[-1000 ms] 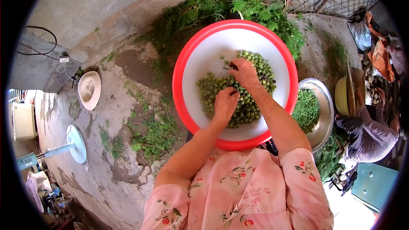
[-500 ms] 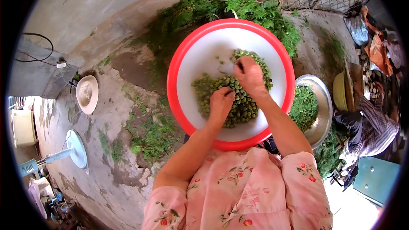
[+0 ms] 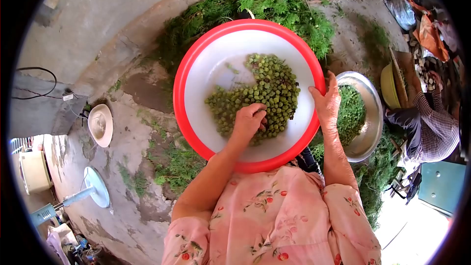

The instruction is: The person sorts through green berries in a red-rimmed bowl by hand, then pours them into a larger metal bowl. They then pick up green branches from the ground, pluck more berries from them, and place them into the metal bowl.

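A white basin with a red rim (image 3: 182, 93) rests in front of my body. Inside lies a heap of small round green fruits or cones (image 3: 274, 86), spread mostly over its middle and right side. My left hand (image 3: 249, 120) is down on this heap with its fingers curled together; whatever they hold is hidden. At the basin's right edge, my right hand (image 3: 327, 102) grips the red rim, thumb on the inner side and fingers outside.
Right of the basin stands a metal bowl (image 3: 377, 118) with green sprigs (image 3: 351, 113). Cut green branches (image 3: 289, 12) lie behind. Another person (image 3: 436, 132) sits at the right near a yellow basin (image 3: 389, 86). A straw hat (image 3: 100, 125) and a blue fan (image 3: 97, 186) are at left.
My right hand has left the green heap and taken hold of the basin's right rim. My left hand stays at the heap. The basin appears shifted a little left in view.
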Demonstrator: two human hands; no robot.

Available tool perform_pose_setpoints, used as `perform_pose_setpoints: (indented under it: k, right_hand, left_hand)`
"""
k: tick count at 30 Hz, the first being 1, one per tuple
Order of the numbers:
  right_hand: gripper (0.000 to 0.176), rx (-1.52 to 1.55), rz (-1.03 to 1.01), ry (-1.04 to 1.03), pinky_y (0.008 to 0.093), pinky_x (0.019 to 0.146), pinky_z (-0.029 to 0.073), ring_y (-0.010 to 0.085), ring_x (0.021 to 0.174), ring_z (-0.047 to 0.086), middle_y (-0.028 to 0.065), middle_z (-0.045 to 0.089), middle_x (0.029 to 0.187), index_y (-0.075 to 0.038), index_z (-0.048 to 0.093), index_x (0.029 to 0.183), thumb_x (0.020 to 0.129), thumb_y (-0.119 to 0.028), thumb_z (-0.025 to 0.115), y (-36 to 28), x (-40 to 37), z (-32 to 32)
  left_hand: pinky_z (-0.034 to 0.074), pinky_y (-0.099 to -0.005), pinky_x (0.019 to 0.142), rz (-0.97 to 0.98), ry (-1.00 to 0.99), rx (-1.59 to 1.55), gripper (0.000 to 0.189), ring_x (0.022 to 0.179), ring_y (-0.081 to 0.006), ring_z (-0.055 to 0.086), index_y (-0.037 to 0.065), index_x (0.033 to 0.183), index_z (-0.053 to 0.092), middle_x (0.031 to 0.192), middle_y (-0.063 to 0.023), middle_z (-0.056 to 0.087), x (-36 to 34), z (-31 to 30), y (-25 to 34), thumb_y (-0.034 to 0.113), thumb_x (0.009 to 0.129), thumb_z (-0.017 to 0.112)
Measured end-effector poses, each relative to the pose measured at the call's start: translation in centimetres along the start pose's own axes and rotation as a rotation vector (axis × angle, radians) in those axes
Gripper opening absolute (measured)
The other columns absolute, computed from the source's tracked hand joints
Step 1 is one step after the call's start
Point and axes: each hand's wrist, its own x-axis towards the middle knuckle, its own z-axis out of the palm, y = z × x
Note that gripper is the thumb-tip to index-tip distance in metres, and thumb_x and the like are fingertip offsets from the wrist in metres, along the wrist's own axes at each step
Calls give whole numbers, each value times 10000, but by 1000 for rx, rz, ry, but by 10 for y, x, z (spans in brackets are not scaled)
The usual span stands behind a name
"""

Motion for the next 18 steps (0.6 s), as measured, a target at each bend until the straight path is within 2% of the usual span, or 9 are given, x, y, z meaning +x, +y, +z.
perform_pose_setpoints:
  k: [3, 4, 7, 8, 11, 14, 18]
  right_hand:
    - [560, 276, 263, -286, 324, 822, 505, 219, 896, 618, 126, 639, 1025, 6, 493, 1250, 739, -62, 711, 2, -5, -7]
    - [502, 361, 305, -308, 317, 781, 515, 187, 853, 622, 96, 653, 963, 4, 508, 1223, 749, -30, 669, 5, -7, -7]
    - [425, 459, 399, -338, 300, 788, 510, 140, 851, 600, 67, 636, 985, -15, 537, 1169, 756, 25, 632, -5, -9, -13]
    - [440, 490, 386, -336, 305, 781, 513, 148, 854, 606, 78, 639, 987, -10, 527, 1185, 758, 18, 631, -4, -9, -13]
    - [456, 561, 379, -328, 309, 772, 516, 155, 860, 613, 89, 641, 988, -7, 515, 1207, 764, 15, 622, 0, -14, -14]
    - [435, 591, 398, -318, 296, 781, 512, 138, 858, 602, 66, 636, 988, -19, 528, 1187, 764, 36, 609, 2, -17, -15]
    - [446, 574, 367, -305, 298, 784, 513, 141, 861, 603, 70, 637, 993, -16, 521, 1196, 763, 38, 612, 7, -18, -14]
  left_hand:
    - [488, -251, 523, -18, 20, -2, 207, 554, -122, 576, -12, 1025, 645, 722, -69, 632, -1, -4, 9, 101, 877, 554]
    - [485, -248, 522, -14, 32, -6, 203, 546, -120, 569, -10, 1021, 646, 718, -68, 628, 0, -6, 11, 102, 878, 555]
    - [472, -239, 519, 35, 231, 9, 185, 543, -108, 558, 0, 1002, 650, 715, -61, 622, 7, -18, 11, 108, 877, 567]
    - [456, -225, 527, 77, 354, -86, 158, 564, -96, 559, 3, 954, 662, 715, -53, 620, 10, -21, 10, 116, 876, 584]
    - [493, -321, 626, 220, 604, 344, 187, 663, -225, 623, 13, 978, 658, 734, -103, 655, 38, -59, -19, 108, 827, 602]
    - [476, -364, 759, 243, 608, 468, 223, 820, -291, 620, 34, 993, 659, 867, -122, 655, 39, -59, 9, 147, 805, 620]
    - [453, -387, 831, 161, 550, 669, 222, 944, -282, 592, 72, 990, 670, 996, -112, 623, 61, -52, 23, 190, 804, 649]
